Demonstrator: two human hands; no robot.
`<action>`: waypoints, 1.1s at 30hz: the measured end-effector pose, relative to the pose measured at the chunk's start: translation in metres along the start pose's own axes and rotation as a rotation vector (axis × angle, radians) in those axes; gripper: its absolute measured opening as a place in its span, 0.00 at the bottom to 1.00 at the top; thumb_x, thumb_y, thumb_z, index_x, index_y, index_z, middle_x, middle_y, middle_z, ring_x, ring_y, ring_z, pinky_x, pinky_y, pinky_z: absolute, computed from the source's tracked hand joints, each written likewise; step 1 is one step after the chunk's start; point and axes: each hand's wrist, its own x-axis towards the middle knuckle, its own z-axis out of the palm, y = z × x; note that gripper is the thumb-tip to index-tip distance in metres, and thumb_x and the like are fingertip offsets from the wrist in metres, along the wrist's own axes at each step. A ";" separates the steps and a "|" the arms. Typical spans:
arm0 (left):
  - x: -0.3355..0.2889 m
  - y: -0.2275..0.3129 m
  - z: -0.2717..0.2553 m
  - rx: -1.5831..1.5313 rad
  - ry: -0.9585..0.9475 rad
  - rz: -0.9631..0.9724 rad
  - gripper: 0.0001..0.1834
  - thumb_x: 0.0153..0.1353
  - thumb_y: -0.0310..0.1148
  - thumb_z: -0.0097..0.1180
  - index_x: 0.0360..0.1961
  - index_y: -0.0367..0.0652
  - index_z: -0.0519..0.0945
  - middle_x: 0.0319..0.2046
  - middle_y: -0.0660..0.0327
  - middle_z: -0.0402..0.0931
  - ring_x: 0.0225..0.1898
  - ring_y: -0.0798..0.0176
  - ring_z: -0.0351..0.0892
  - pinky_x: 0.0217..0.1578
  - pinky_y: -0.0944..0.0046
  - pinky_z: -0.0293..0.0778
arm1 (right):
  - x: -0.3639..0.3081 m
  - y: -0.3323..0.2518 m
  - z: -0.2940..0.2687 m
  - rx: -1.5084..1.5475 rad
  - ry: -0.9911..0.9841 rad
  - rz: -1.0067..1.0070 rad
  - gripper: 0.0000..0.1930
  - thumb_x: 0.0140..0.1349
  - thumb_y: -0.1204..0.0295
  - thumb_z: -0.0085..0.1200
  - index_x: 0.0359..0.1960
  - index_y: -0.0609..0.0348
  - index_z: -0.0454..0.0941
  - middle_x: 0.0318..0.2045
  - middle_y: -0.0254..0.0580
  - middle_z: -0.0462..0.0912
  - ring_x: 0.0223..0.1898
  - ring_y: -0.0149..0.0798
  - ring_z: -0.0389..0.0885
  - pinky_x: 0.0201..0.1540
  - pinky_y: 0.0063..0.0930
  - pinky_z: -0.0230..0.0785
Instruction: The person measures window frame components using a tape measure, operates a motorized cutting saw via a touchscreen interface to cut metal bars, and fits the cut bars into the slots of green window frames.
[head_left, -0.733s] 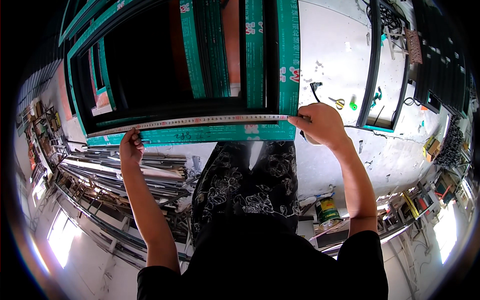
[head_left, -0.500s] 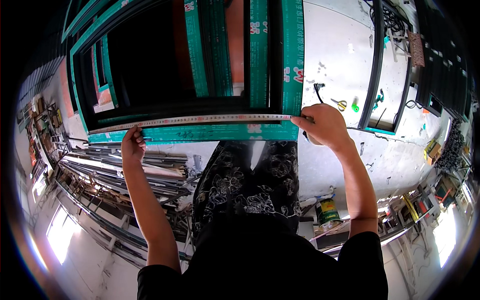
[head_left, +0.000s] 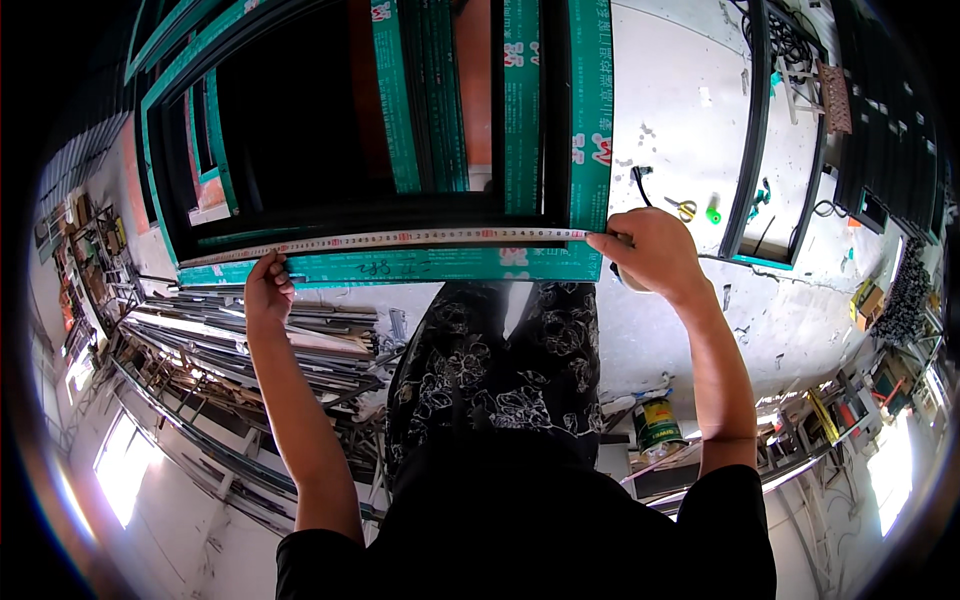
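A white tape measure (head_left: 450, 238) with red and black marks is stretched along the near rail of a window frame (head_left: 440, 266) covered in green film. My right hand (head_left: 648, 250) is closed around the tape's case, mostly hidden in the palm, at the frame's right corner. Its thumb and finger lie by the blade at the frame's edge. My left hand (head_left: 270, 287) pinches the blade near the left part of the rail, fingers curled. The blade runs on past it to the left corner. Dark handwriting (head_left: 393, 267) marks the green film between my hands.
On the pale floor at right lie yellow-handled scissors (head_left: 684, 209), a green roll (head_left: 712, 215) and another dark frame (head_left: 752, 130). Long dark profiles (head_left: 250, 335) are stacked at left behind me. A green and yellow bucket (head_left: 657, 427) stands at lower right.
Almost nothing differs. The frame's right side and my right hand appear shifted very slightly to the right; both hands keep their hold on the tape measure.
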 end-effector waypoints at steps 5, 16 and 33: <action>0.001 0.000 -0.004 0.009 -0.019 -0.003 0.08 0.63 0.34 0.56 0.30 0.41 0.80 0.17 0.74 0.70 0.17 0.77 0.67 0.16 0.78 0.58 | 0.001 0.002 0.001 -0.022 0.002 -0.012 0.20 0.57 0.52 0.57 0.17 0.54 0.78 0.13 0.41 0.73 0.19 0.45 0.75 0.23 0.40 0.63; -0.002 0.002 0.000 0.007 -0.035 -0.002 0.08 0.64 0.33 0.56 0.31 0.40 0.79 0.17 0.74 0.70 0.17 0.77 0.67 0.14 0.78 0.58 | 0.000 0.000 -0.003 -0.019 -0.013 -0.004 0.21 0.58 0.50 0.55 0.18 0.54 0.78 0.13 0.41 0.74 0.19 0.45 0.75 0.23 0.40 0.64; 0.004 0.000 -0.007 -0.010 -0.047 -0.002 0.08 0.64 0.33 0.55 0.31 0.41 0.80 0.16 0.74 0.70 0.16 0.77 0.67 0.14 0.78 0.59 | -0.001 -0.001 -0.003 -0.004 -0.037 0.025 0.21 0.58 0.51 0.55 0.17 0.54 0.77 0.12 0.41 0.74 0.19 0.45 0.75 0.23 0.41 0.64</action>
